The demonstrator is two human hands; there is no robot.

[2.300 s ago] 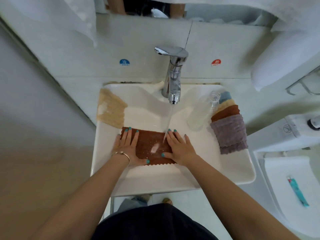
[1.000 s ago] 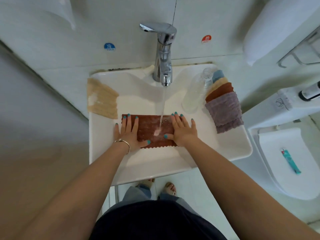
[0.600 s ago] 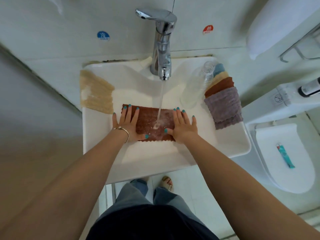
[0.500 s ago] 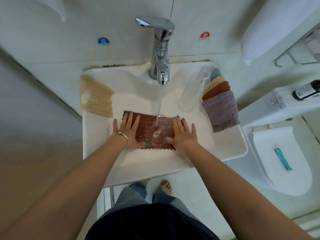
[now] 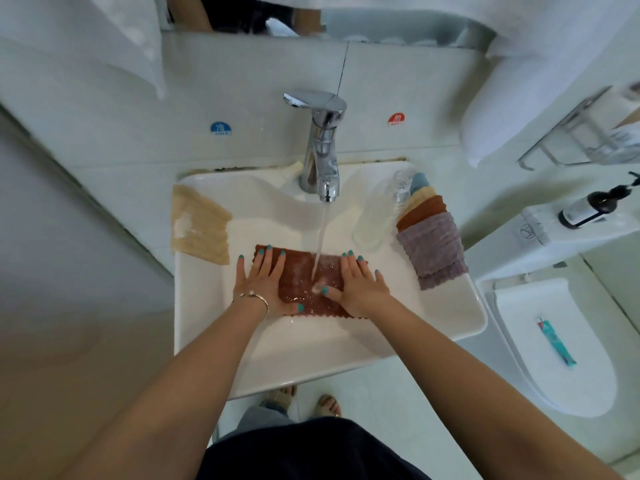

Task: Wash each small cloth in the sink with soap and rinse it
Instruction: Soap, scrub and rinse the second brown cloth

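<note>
Wetting step: left hand (image 5: 262,283) and right hand (image 5: 358,285), fingers straight, press the rust-brown waffle-textured cloth (image 5: 304,282) flat; tap stream (image 5: 320,237) lands between them. Soaping likely follows.

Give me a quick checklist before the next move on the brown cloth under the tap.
1. Water running from the faucet: ok, the stream lands on the brown cloth.
2. Cloth spread flat in the sink: ok.
3. Left hand and right hand flat on its ends: ok.
4. Soap on cloth: cannot tell; only a pale patch under the stream.
5. Clear bottle within reach on the right rim: ok.
6. Cloth stack waiting on the right rim: ok.
</note>
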